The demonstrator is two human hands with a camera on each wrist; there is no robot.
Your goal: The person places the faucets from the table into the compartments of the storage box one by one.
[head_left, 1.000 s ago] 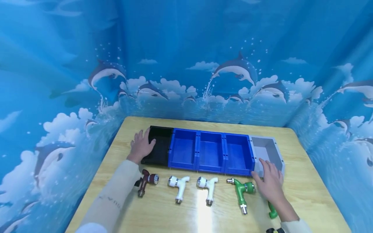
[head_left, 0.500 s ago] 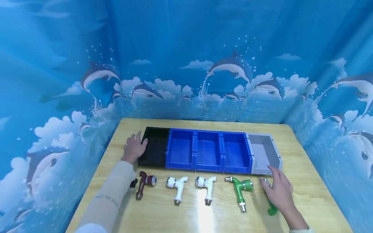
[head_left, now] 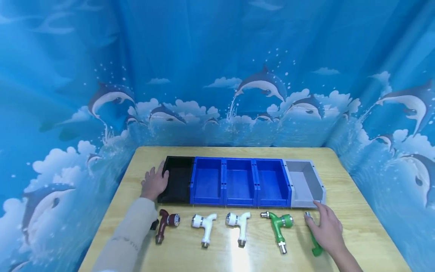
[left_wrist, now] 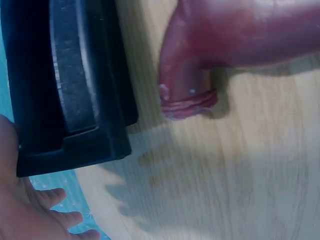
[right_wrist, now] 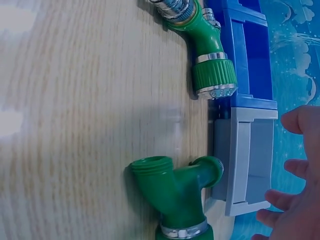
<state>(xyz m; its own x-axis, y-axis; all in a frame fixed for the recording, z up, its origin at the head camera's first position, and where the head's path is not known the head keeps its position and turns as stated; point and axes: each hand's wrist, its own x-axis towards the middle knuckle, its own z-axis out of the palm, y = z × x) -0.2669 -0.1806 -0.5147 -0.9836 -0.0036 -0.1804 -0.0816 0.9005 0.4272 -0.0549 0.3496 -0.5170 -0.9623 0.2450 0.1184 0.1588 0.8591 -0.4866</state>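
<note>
My left hand point(head_left: 153, 184) rests by the left rim of a black bin point(head_left: 178, 181), fingers spread and thumb over its edge. A dark red faucet point(head_left: 163, 226) lies just in front of that bin; its spout point(left_wrist: 187, 75) shows large in the left wrist view. My right hand point(head_left: 327, 228) hovers with loosely bent fingers over a green faucet point(head_left: 317, 247), partly covering it in the head view. In the right wrist view the fingers stay apart from this faucet point(right_wrist: 185, 195). Left of it lies another green faucet point(head_left: 278, 228).
Three blue bins point(head_left: 207, 181) join the black bin to a grey bin point(head_left: 303, 185) in one row. Two white faucets point(head_left: 205, 228) lie before the blue bins. A dolphin-print curtain point(head_left: 217, 75) encloses the wooden table point(head_left: 190, 260) at the back and sides.
My right hand has drawn back from the grey bin's front edge to above the rightmost green faucet. The left hand stays at the black bin. The head view has shifted slightly.
</note>
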